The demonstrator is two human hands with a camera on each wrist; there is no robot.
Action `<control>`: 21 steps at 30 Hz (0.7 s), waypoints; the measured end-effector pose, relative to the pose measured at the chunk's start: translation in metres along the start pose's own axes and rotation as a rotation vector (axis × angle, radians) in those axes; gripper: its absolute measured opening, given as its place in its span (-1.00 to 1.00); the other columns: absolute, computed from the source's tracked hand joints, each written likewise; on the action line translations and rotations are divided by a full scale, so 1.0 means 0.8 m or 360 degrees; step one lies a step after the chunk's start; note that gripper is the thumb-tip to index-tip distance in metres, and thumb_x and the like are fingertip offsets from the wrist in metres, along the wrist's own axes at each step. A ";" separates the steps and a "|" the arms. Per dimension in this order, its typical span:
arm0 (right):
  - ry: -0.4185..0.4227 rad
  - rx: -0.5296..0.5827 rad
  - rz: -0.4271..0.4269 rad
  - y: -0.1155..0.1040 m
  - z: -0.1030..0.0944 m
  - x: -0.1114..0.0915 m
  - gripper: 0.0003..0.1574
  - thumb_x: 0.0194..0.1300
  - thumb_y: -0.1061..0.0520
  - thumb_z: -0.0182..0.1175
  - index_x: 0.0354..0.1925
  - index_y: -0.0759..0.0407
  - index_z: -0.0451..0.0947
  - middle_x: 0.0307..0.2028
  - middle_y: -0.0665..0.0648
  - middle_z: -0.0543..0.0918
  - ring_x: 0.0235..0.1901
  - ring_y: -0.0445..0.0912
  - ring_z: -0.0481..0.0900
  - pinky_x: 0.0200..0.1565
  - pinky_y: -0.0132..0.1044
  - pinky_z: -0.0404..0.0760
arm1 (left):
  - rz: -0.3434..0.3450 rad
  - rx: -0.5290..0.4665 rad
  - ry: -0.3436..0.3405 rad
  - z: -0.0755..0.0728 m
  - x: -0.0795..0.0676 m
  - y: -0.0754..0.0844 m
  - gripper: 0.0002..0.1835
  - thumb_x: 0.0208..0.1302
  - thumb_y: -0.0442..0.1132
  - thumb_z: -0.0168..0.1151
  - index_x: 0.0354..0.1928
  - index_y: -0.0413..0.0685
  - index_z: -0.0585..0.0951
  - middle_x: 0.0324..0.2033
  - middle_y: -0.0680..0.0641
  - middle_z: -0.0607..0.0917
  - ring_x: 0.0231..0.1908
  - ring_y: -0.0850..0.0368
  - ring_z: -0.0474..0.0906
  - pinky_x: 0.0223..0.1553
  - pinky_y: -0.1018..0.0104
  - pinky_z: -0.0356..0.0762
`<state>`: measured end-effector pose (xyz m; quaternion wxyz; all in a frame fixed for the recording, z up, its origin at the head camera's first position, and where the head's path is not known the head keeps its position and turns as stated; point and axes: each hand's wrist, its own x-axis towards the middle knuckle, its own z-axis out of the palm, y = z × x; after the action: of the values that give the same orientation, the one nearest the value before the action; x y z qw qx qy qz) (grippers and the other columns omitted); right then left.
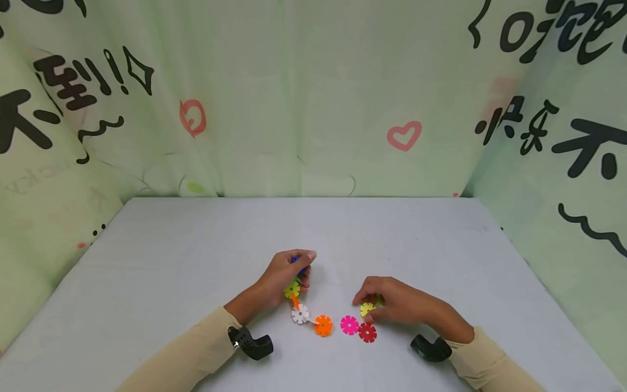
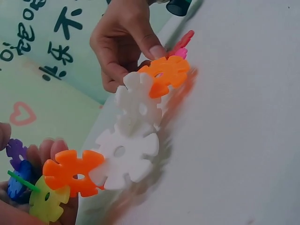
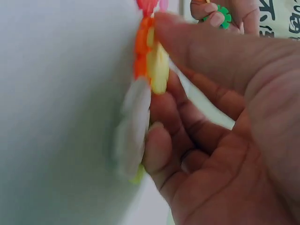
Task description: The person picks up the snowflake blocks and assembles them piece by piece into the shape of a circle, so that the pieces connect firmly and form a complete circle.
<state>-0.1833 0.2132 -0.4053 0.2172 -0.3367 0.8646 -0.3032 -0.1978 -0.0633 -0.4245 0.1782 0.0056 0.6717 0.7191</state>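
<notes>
My left hand [image 1: 290,274] grips one end of a chain of notched interlocking plastic discs, its thumb over a blue disc [image 1: 298,266]. A purple disc [image 2: 17,152] also shows there in the left wrist view. From this hand the chain runs through a yellow disc [image 1: 292,289], an orange one and white discs [image 1: 300,314] to an orange disc [image 1: 323,325]. My right hand [image 1: 399,299] pinches a yellow disc [image 1: 367,310] between thumb and fingers. Close by its thumb are a red disc [image 1: 368,332] and a pink disc [image 1: 349,325]. The right wrist view is blurred.
A white-covered table [image 1: 196,234] lies beneath both hands. Pale green printed curtains [image 1: 313,109] hang behind it and along its sides. Each wrist wears a black band, the left one [image 1: 252,344] and the right one [image 1: 431,348].
</notes>
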 end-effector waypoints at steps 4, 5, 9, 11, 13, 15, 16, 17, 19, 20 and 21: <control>0.0071 -0.0008 0.0025 -0.001 0.000 0.005 -0.80 0.19 0.18 0.38 -0.18 0.01 0.67 -0.30 -0.09 0.51 -0.27 -0.15 0.47 -0.23 -0.34 0.54 | -0.0004 0.0015 -0.0019 0.002 0.000 0.000 -0.46 0.33 0.04 0.23 0.13 -0.27 0.50 -0.43 -0.10 0.52 -0.62 0.14 0.42 -0.55 0.38 0.54; 0.0089 -0.0006 0.0025 -0.001 0.000 0.006 -0.82 0.20 0.19 0.37 -0.20 0.01 0.67 -0.31 -0.09 0.50 -0.28 -0.15 0.46 -0.24 -0.34 0.53 | -0.0006 0.0013 -0.0020 0.002 0.000 0.001 -0.48 0.34 0.03 0.22 0.12 -0.27 0.50 -0.43 -0.10 0.52 -0.63 0.14 0.40 -0.56 0.39 0.52; 0.0160 0.0027 0.0021 0.000 -0.001 0.010 -0.86 0.22 0.21 0.35 -0.21 0.03 0.68 -0.32 -0.11 0.56 -0.33 -0.16 0.46 -0.31 -0.34 0.52 | 0.0005 0.0014 -0.0035 0.004 -0.001 0.002 -0.53 0.39 -0.02 0.17 0.12 -0.28 0.51 -0.43 -0.09 0.50 -0.64 0.16 0.36 -0.59 0.41 0.47; 0.0197 0.0037 0.0027 0.000 -0.002 0.012 -0.86 0.23 0.22 0.33 -0.21 0.06 0.69 -0.33 -0.10 0.60 -0.39 -0.16 0.46 -0.36 -0.35 0.52 | 0.0023 0.0024 -0.0054 0.004 -0.001 0.002 -0.54 0.42 -0.04 0.13 0.13 -0.28 0.51 -0.42 -0.08 0.50 -0.62 0.16 0.35 -0.58 0.41 0.47; 0.0240 0.0030 0.0035 0.000 -0.002 0.013 -0.85 0.25 0.24 0.31 -0.18 0.08 0.70 -0.33 -0.09 0.63 -0.43 -0.17 0.46 -0.39 -0.36 0.52 | 0.0034 0.0031 -0.0083 0.005 -0.001 0.002 -0.55 0.45 -0.05 0.09 0.14 -0.29 0.50 -0.40 -0.08 0.49 -0.61 0.17 0.35 -0.56 0.41 0.48; 0.0286 0.0008 0.0048 0.000 -0.003 0.015 -0.82 0.27 0.25 0.28 -0.15 0.11 0.71 -0.35 -0.09 0.62 -0.47 -0.19 0.44 -0.41 -0.37 0.51 | 0.0040 0.0034 -0.0120 0.005 0.000 0.001 -0.57 0.48 -0.07 0.05 0.14 -0.29 0.50 -0.39 -0.07 0.47 -0.59 0.17 0.36 -0.54 0.40 0.49; 0.0304 0.0008 0.0044 0.000 -0.003 0.017 -0.80 0.27 0.27 0.27 -0.13 0.13 0.70 -0.36 -0.09 0.62 -0.49 -0.19 0.44 -0.42 -0.37 0.51 | 0.0038 0.0037 -0.0137 0.006 0.000 0.001 -0.58 0.49 -0.08 0.03 0.13 -0.30 0.49 -0.39 -0.07 0.47 -0.59 0.17 0.36 -0.54 0.41 0.49; 0.0319 0.0011 0.0039 0.000 -0.003 0.018 -0.79 0.28 0.28 0.25 -0.11 0.16 0.70 -0.38 -0.08 0.61 -0.51 -0.20 0.44 -0.42 -0.37 0.52 | 0.0038 0.0041 -0.0155 0.006 0.000 0.001 -0.59 0.50 -0.09 0.02 0.12 -0.30 0.49 -0.39 -0.07 0.47 -0.59 0.16 0.36 -0.53 0.41 0.50; 0.0343 0.0028 0.0027 -0.003 -0.003 0.020 -0.78 0.29 0.30 0.23 -0.08 0.20 0.68 -0.45 -0.07 0.58 -0.55 -0.20 0.45 -0.43 -0.37 0.53 | 0.0040 0.0053 -0.0189 0.007 -0.001 0.001 -0.59 0.51 -0.09 -0.01 0.12 -0.32 0.49 -0.39 -0.08 0.47 -0.59 0.16 0.36 -0.53 0.41 0.50; 0.0356 0.0044 0.0022 -0.004 -0.003 0.021 -0.78 0.29 0.30 0.23 -0.08 0.22 0.67 -0.47 -0.06 0.56 -0.57 -0.20 0.46 -0.44 -0.36 0.53 | 0.0046 0.0060 -0.0207 0.008 -0.001 0.001 -0.60 0.51 -0.10 -0.01 0.12 -0.32 0.48 -0.39 -0.08 0.47 -0.59 0.16 0.36 -0.52 0.41 0.50; 0.0367 0.0064 0.0017 -0.005 -0.004 0.022 -0.78 0.29 0.31 0.22 -0.09 0.24 0.67 -0.50 -0.04 0.55 -0.59 -0.19 0.47 -0.45 -0.35 0.53 | 0.0054 0.0070 -0.0230 0.008 -0.002 0.001 -0.59 0.52 -0.10 -0.02 0.13 -0.33 0.48 -0.38 -0.08 0.47 -0.59 0.16 0.36 -0.52 0.41 0.50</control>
<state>-0.1953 0.1994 -0.4035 0.1247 -0.2906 0.8793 -0.3562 -0.1949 -0.0576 -0.4230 0.2137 0.0727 0.6725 0.7048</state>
